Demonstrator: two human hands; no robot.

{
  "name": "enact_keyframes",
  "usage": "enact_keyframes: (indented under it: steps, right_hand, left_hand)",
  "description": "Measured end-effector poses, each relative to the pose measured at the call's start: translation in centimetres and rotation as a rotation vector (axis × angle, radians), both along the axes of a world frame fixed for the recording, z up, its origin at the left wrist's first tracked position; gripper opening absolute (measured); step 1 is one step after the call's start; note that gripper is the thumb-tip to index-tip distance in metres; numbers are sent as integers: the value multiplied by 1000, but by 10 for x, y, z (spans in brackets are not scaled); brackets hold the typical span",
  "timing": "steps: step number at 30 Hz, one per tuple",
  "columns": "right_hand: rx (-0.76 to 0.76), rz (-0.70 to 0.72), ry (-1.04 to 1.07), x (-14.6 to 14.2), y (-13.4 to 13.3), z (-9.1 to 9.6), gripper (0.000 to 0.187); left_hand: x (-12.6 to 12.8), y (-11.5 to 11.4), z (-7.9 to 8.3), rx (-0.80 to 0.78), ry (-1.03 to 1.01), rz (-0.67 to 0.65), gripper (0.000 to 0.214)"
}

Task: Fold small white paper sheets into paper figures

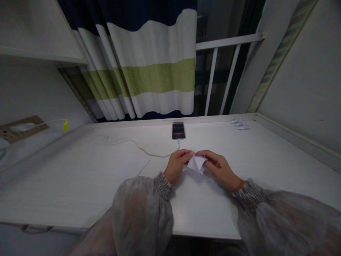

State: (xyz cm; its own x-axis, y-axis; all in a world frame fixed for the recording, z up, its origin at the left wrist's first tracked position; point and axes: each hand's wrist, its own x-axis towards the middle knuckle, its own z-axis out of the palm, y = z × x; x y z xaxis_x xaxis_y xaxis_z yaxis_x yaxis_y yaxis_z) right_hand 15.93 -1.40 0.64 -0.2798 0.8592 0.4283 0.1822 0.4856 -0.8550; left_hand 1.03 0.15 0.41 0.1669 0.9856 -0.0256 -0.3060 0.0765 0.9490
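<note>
Between my two hands is a small piece of folded white paper (197, 163), creased down its middle and raised above the desk. My left hand (177, 164) pinches its upper left edge with thumb and forefinger. On the other side, my right hand (220, 169) grips the paper's upper right part, its thumb near the flap and its fingers curled behind. Some fingertips are hidden by the paper. To the left, a flat stack or sheet of white paper (130, 166) lies on the desk.
Behind my hands, a phone (178, 131) lies on the white desk (80, 185) with a white cable (138, 146) trailing left. Several small folded paper pieces (241, 124) sit at the back right corner. A wall socket (23, 128) is at left; a striped curtain (160, 78) hangs behind.
</note>
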Motion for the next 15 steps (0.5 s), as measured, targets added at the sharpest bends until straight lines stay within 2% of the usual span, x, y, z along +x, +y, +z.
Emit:
enact_keyframes:
  steps: [3, 6, 8, 11, 15]
  right_hand:
    - [-254, 9, 182, -3, 0, 5, 38]
    - [-455, -39, 256, -7, 2, 7, 36]
    - [-502, -41, 239, -9, 4, 6, 32]
    - [-483, -14, 209, -11, 6, 3, 30]
    - [-483, -20, 182, -11, 7, 3, 30]
  left_hand:
    - [-2, 3, -4, 81, 115, 71, 19]
    - [-2, 4, -7, 189, 279, 127, 18]
    - [-2, 3, -9, 276, 403, 160, 17]
    - [0, 1, -10, 374, 538, 193, 18]
    - [0, -1, -8, 412, 597, 192, 17]
